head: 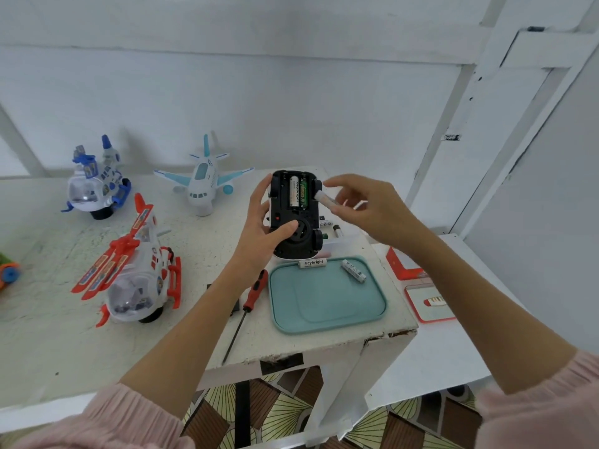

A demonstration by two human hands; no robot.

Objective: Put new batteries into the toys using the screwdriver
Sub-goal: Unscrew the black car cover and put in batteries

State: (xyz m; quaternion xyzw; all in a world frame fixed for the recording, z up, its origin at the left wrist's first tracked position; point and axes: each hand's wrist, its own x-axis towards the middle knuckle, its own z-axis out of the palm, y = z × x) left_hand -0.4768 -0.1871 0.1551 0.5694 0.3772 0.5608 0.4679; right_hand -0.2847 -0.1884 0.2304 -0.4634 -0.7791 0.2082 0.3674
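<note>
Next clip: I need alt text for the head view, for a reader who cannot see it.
A person's left hand holds an upturned black toy car with two batteries in its open compartment, while the right hand brings a third battery to it. On the white table lie a red screwdriver, a teal tray with two batteries, two toy helicopters and a toy plane.
</note>
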